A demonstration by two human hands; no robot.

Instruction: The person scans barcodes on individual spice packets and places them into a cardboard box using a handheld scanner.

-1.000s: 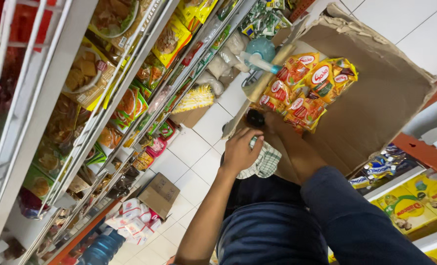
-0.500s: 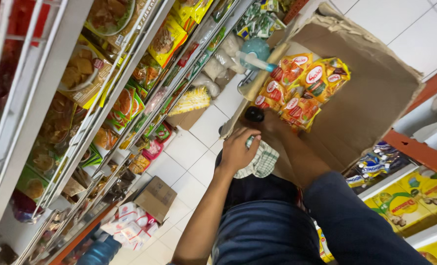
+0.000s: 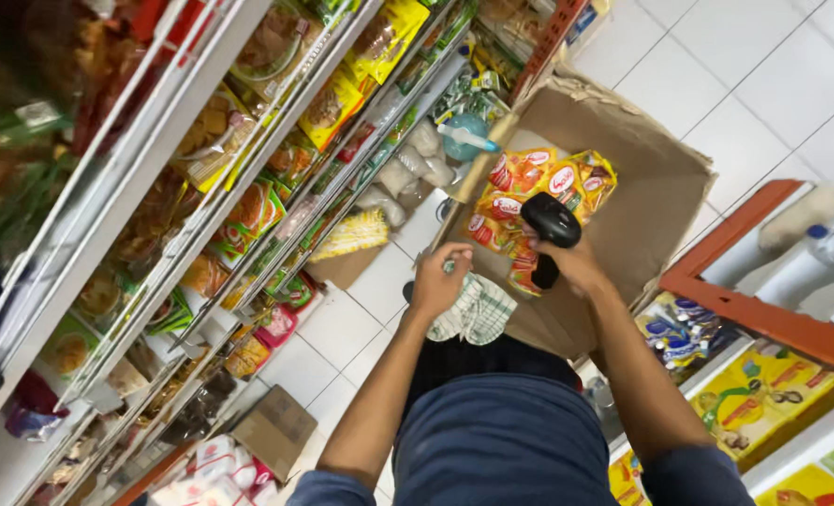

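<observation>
Nearest the camera, the person's dark blue shirt and both forearms reach forward down a shop aisle. The left hand (image 3: 438, 279) is curled at the front flap of a large open cardboard box (image 3: 660, 187), with a green checked cloth (image 3: 478, 314) hanging just below it; whether it grips the flap or the cloth cannot be told. The right hand (image 3: 574, 265) is wrapped around the handle of a black handheld scanner (image 3: 550, 225). The scanner's long axis runs from the wrist up and away, its rounded head tilted toward the orange and yellow snack packets (image 3: 529, 201) lying in the box just beyond.

To scan well, it seems best to keep the head aimed squarely at one flat packet face and hold the box steady.

Farther left, stocked shelves (image 3: 248, 187) run along the white tiled floor (image 3: 763, 75).
</observation>
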